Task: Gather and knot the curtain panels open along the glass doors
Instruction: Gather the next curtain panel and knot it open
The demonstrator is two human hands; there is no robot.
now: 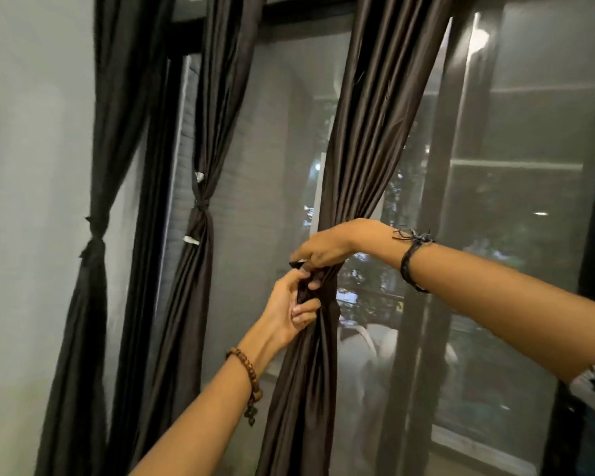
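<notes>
Curtain panel (354,159) hangs at frame centre, bunched where your left hand (289,309) and right hand (330,247) both clench their grip on its knot (327,286). Two knotted panels (200,214) hang left, along the glass doors (516,187).

Dark brown curtain panels (358,132), wooden-brown bead bracelet (246,365)

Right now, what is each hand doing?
Left hand: fingers curled round the gathered curtain, gripping it.
Right hand: fingers pinching the curtain just above, at the knot.
</notes>
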